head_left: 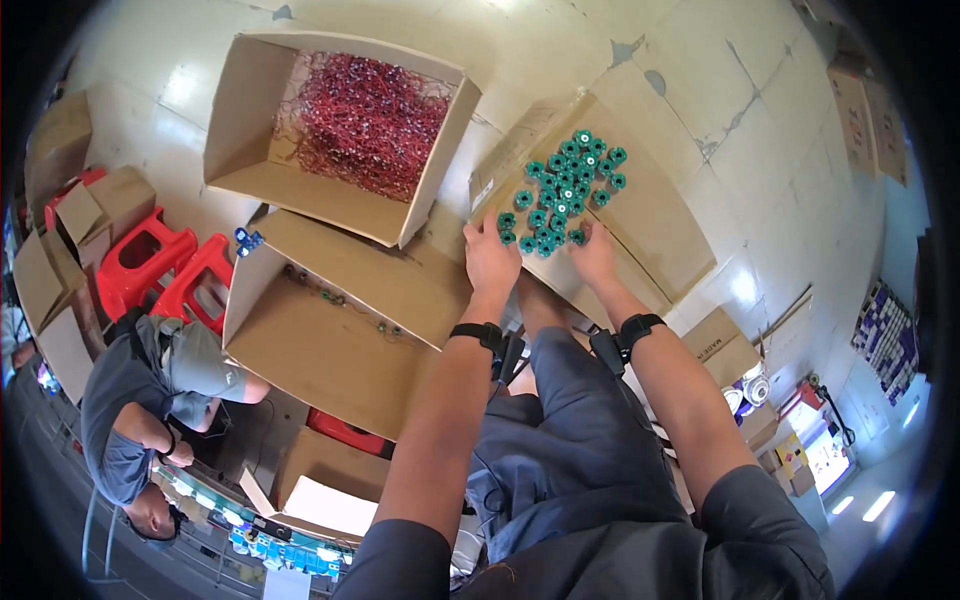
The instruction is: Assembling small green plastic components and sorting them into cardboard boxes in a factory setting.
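Observation:
Several small green round parts with notched rims and dark or pale centres [565, 190] lie grouped on a flattish cardboard box [650, 215] in front of me. At the near left of the group, the curled fingers of my left hand [492, 262] close around one green part [507, 237]. My right hand [595, 258] pinches another green part [577, 237] at the group's near right side. Both hands are low over the cardboard, and their fingertips are partly hidden.
An open carton [310, 185] of tangled red wired pieces stands at the far left. Nearer is another open carton [330, 350] with a few small parts inside. Red stools [150, 262] and a seated person [150, 410] are at left. A cardboard piece [720, 345] lies at right.

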